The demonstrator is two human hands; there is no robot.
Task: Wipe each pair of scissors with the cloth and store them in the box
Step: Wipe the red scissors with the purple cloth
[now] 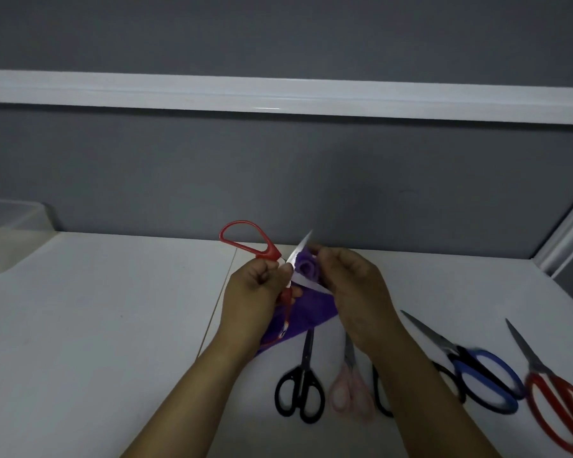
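Left hand: the left hand (255, 285) is held above the worktop just left of the purple cloth, fingers curled tightly round the held red scissors near their pivot.
Right hand: the right hand (351, 282) is just right of the purple cloth, fingers bent and pinching the top of it against the upper blade.
Held red scissors: the held red scissors (269, 253) are open. One handle loop rises up and left of the cloth, the other handle lies down across the cloth below the left hand, and the two blades spread with the cloth between them.
Purple cloth: the purple cloth (311, 309) hangs from the right hand's fingers down to the worktop between the two forearms.
Box: the clear box (10, 219) stands far left of the cloth, at the back edge against the wall; what it holds I cannot tell.
Waiting scissors: the black scissors (307, 358) lie just below the cloth, the tip under its lower edge. The pink scissors (349, 355) lie to their right, and a black handle loop (376, 391) is partly hidden by the right forearm. Farther right of the cloth lie the blue scissors (456, 351), then the second red scissors (536, 368) near the frame edge.
Worktop: the white worktop (96, 309) carries them all.
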